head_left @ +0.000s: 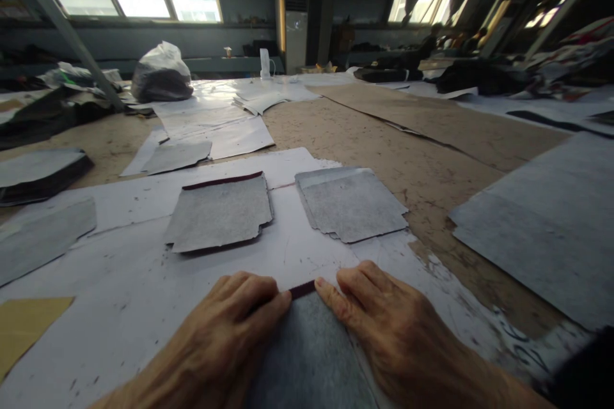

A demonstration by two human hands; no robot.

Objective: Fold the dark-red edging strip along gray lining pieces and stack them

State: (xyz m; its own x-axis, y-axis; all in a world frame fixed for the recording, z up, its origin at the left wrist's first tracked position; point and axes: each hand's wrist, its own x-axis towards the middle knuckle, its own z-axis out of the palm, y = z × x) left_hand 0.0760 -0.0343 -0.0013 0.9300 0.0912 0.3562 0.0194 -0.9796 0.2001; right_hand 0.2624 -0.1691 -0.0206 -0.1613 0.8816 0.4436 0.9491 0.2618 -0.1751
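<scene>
A grey fabric piece [314, 358] lies in front of me, its far edge folded over into a narrow dark maroon strip [303, 290]. At the left end of this strip is my left hand [230, 326], fingers curled and thumb pressing on the fold. My right hand [384, 319] grips the right end in the same way, thumb tip on the strip. The hands are a short gap apart, and both hide the sides of the piece. Beyond them lies a notched grey piece with a maroon folded edge [223, 214]. To its right is a small stack of grey pieces [352, 204].
White paper [119, 281] covers the near table. More grey pieces [43, 236] lie at left, beside a yellow sheet [29, 326]. A large grey sheet [542, 223] lies at right. Farther back are a filled plastic bag [162, 73], a slanted post [71, 32] and brown board [432, 121].
</scene>
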